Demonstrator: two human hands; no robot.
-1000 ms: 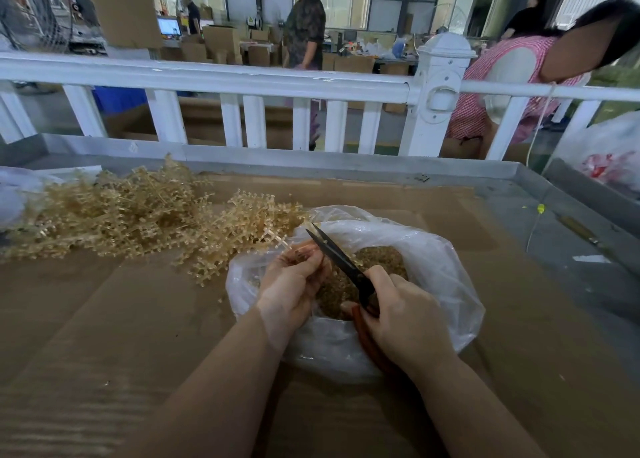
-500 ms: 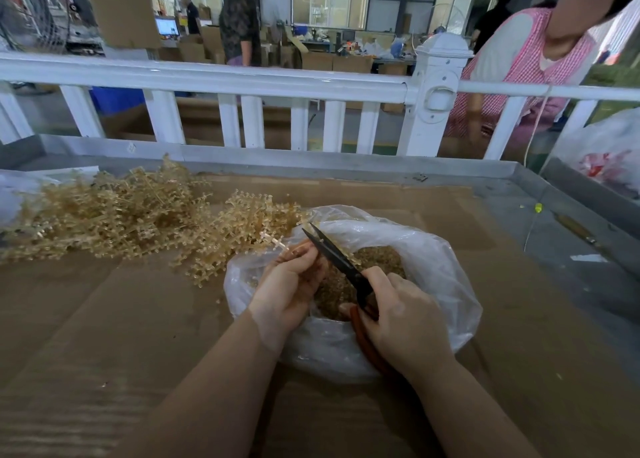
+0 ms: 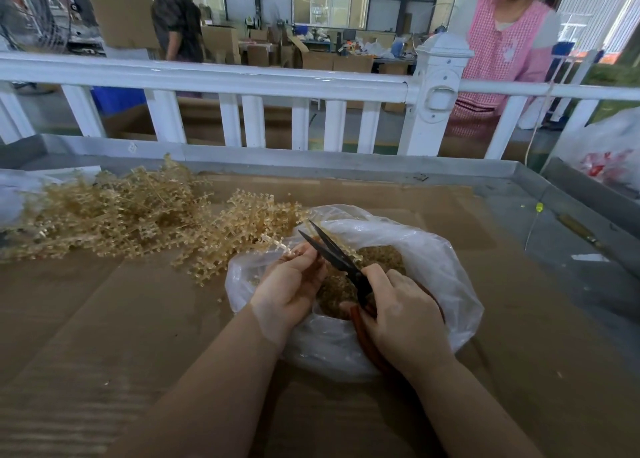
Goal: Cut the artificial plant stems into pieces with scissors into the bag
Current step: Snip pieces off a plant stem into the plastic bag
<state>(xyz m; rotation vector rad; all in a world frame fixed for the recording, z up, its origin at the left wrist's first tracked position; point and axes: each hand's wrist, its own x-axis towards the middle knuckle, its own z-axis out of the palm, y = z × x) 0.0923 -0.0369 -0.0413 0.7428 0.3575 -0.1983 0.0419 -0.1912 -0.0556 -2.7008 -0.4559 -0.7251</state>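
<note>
A clear plastic bag [image 3: 440, 270] sits open on the cardboard-covered table [image 3: 104, 319], partly filled with tan cut pieces [image 3: 384, 255]. My left hand [image 3: 291, 284] pinches a pale artificial stem [image 3: 277, 243] over the bag's left rim. My right hand [image 3: 401, 315] grips the red handles of black-bladed scissors [image 3: 332, 250]; the blades are slightly apart at the stem, beside my left fingertips. A heap of tan artificial plant stems [image 3: 114, 212] lies to the left of the bag.
A white railing [image 3: 242, 83] runs along the table's far side, above a grey metal rim [image 3: 311, 161]. A person in a pink apron [image 3: 502, 45] stands behind it at right. A white bag [image 3: 609, 146] sits at far right. A thin tool [image 3: 581, 231] lies on the grey surface.
My hands and the scissors have stayed over the bag, with the blades still slightly apart. Behind the railing, the person in pink has straightened up and another person has walked left.
</note>
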